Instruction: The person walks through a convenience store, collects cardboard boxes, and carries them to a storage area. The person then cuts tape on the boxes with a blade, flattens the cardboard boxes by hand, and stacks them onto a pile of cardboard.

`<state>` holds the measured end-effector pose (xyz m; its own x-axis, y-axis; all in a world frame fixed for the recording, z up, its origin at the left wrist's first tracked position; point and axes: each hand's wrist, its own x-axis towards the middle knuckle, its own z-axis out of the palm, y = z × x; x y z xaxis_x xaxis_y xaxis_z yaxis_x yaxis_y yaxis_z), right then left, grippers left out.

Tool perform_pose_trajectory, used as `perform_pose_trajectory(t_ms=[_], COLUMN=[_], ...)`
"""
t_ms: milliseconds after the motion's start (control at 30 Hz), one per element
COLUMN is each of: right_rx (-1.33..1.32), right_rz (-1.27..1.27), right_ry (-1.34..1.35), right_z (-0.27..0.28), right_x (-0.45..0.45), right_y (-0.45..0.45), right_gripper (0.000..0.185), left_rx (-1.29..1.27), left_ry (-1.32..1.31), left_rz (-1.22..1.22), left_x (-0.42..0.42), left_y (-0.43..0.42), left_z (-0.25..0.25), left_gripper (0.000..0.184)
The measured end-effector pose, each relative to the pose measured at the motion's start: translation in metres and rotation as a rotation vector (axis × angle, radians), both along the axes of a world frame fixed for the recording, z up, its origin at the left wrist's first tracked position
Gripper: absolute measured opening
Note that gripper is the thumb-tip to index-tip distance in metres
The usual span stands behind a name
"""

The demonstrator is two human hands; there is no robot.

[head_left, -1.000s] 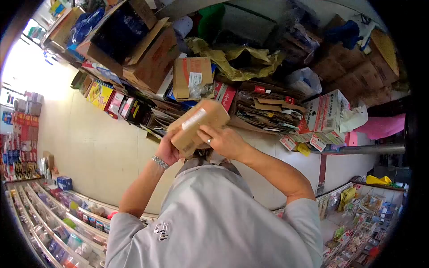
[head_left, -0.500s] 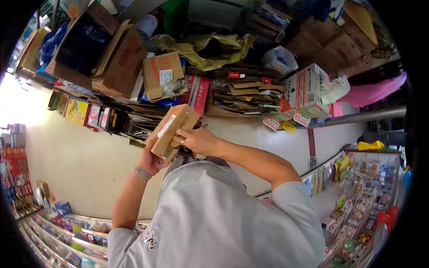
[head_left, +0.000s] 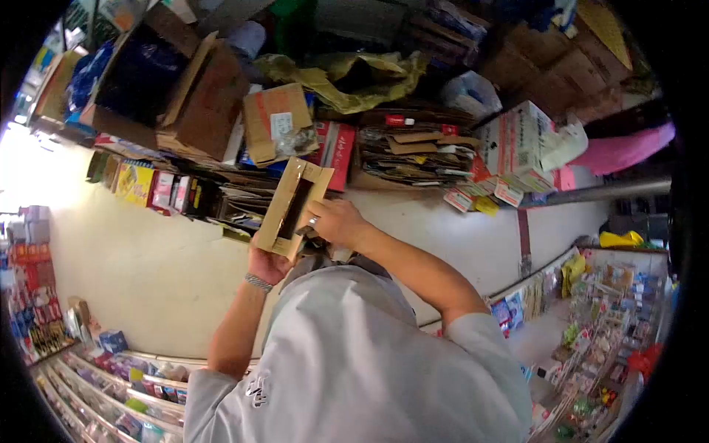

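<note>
A long, narrow cardboard box is held at a slant in front of my body. Its long upper side stands open onto a dark inside, and I cannot make out what lies in there. My left hand, with a metal band at the wrist, grips the box's near lower end. Bent fingers of my right hand, which wears a ring, close on the box's right edge near its opening. Something dark, too unclear to name, shows just below those fingers.
Beyond the box, flattened cardboard is stacked on a low shelf. A brown carton and a large open carton stand to its left, white cartons to its right. Display racks with goods line the lower left; a glass case stands right.
The box has turned from its closed, labelled side to show an open side with a dark inside. Both hands have shifted slightly right with it, and my right hand has moved along its edge.
</note>
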<state>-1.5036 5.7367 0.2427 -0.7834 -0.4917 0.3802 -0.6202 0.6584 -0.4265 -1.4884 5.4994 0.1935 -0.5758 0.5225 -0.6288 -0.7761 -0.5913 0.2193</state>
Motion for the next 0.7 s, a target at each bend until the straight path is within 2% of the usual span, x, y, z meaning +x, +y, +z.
perform_pose_trajectory(t_ms=[33,67,167,200,233,300,333,400,467,500,533,567,633,667,700], right_rx=[-0.110,0.008,-0.167,-0.175,-0.172,0.157,0.358,0.351,0.368,0.374,0.447,0.518,0.512,0.484,0.455], right_rz=[-0.035,-0.096,-0.145,-0.170,-0.164,-0.195,-0.100,-0.020,0.068,0.067,0.090,0.112,0.116,0.149,0.184], right_ry=[-0.045,-0.238,-0.285,-0.294,-0.290,-0.339,-0.316,-0.209,0.018,0.024,0.019,0.015,-0.007,-0.065,-0.128], right_z=[0.003,-0.005,-0.001,-0.008,0.006,0.038,0.041,0.025,-0.001,0.001,0.003,0.007,0.013,0.006,0.009], right_x=[0.002,0.005,-0.001,-0.005,-0.009,-0.014,-0.018,-0.017,-0.014,-0.010,-0.004,0.002,0.011,0.017,0.022], right_y=[-0.002,-0.004,0.007,0.013,0.016,0.020,0.021,0.027,0.029,0.027,0.022,0.018,0.012,0.010,0.005], right_gripper=[0.006,0.011,0.017,0.027,0.027,0.043,0.046,0.048,0.046,0.046,0.044,0.042,0.040,0.042,0.043], left_rx=[-0.021,-0.042,-0.152,-0.320,-0.488,-0.551,-0.560,-0.551,-0.504,-0.460,-0.424,-0.424,-1.462,-1.070,-1.071], left_ry=[-0.016,-0.004,0.040,0.059,0.080,0.114,0.105,0.045,0.030,0.008,0.039,0.040,1.224,0.798,0.798], left_rz=[0.087,0.061,-0.004,-0.080,-0.156,-0.184,-0.290,-0.450,-0.466,-0.485,-0.663,-0.662,-0.699,-0.547,-0.551], left_x=[-0.002,-0.006,-0.012,-0.017,-0.021,-0.026,-0.031,-0.041,-0.043,-0.044,-0.047,-0.045,-0.042,-0.041,-0.040], left_y=[0.008,0.004,-0.006,-0.012,-0.012,-0.014,-0.019,-0.033,-0.036,-0.038,-0.051,-0.064,-0.061,-0.065,-0.070], left_z=[0.007,0.005,0.003,-0.001,0.001,0.008,0.012,0.005,0.003,0.002,0.008,-0.008,-0.001,0.006,0.017], left_gripper=[0.052,0.053,0.059,0.061,0.064,0.068,0.069,0.072,0.074,0.076,0.071,0.071,0.062,0.053,0.053])
